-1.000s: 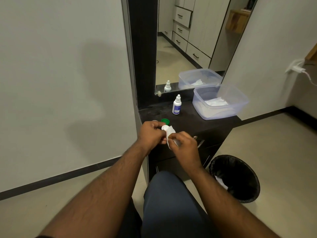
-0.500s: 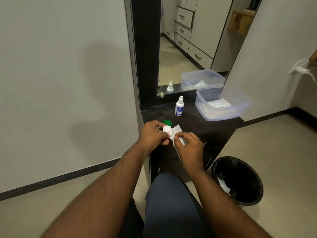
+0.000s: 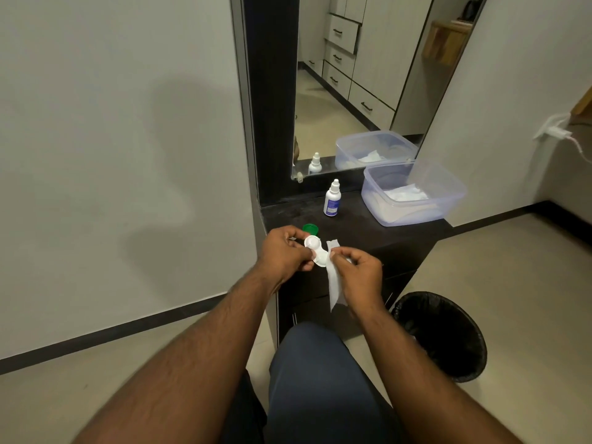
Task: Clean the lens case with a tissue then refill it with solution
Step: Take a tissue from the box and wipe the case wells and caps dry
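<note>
Tissue meets case at one end only, and the coming wipe turns on that: the small white plastic twin-well lens case (image 3: pixel 316 250) runs on a slant from its upper-left well down to its lower-right well, and the narrow strip of white tissue (image 3: pixel 333 274) touches the lower-right well, which is the end nearest the right hand (image 3: pixel 358 274). The left hand (image 3: pixel 283 250) has its grip closed on the case, thumb and fingers pinching it about the upper-left well and the middle bridge, holding it in the air above the front edge of the dark table (image 3: pixel 358 229). The right grip is clenched on the tissue, pinching it near its top so the rest hangs down loose. Both wells look open and uncapped (whether they are dry cannot be told at this size). A green round cap (image 3: pixel 311 228) lies on the table just behind the left hand. Cleaning appears under way, refilling not yet begun: the white dropper bottle of solution (image 3: pixel 332 200) stands upright farther back, well apart from both hands, beside the clear plastic tub (image 3: pixel 413 193) holding spare tissues.
</note>
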The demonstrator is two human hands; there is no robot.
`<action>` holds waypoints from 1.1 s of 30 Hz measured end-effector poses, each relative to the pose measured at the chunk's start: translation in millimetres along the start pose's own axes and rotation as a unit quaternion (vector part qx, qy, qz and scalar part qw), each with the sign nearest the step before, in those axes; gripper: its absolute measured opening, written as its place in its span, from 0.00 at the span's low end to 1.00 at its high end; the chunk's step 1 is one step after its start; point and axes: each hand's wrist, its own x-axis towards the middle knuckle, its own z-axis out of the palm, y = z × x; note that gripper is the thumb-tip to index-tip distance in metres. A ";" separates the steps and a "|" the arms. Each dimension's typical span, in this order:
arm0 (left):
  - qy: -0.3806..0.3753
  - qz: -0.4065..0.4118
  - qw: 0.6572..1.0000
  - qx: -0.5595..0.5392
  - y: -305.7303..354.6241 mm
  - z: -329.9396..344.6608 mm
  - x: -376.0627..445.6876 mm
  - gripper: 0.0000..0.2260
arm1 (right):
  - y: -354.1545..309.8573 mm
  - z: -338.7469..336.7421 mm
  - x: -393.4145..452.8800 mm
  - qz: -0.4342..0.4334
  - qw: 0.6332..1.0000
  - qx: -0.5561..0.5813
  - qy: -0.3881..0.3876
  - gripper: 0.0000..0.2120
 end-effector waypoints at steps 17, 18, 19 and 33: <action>-0.006 -0.024 0.999 -0.021 0.4 -1.3 1.0 0.12 | -20.5 -18.7 25.6 -0.264 0.891 -0.311 -0.200 0.09; -0.007 -0.025 0.999 -0.022 0.4 -1.6 0.9 0.12 | -20.2 -18.2 24.1 -0.277 0.885 -0.312 -0.205 0.09; -0.008 -0.026 0.999 -0.024 0.4 -1.8 0.8 0.12 | -19.8 -18.5 23.4 -0.287 0.881 -0.314 -0.207 0.09; -0.023 -0.014 0.999 -0.038 0.6 -2.5 -0.8 0.11 | -27.1 -12.6 29.3 -0.332 0.833 -0.372 -0.240 0.07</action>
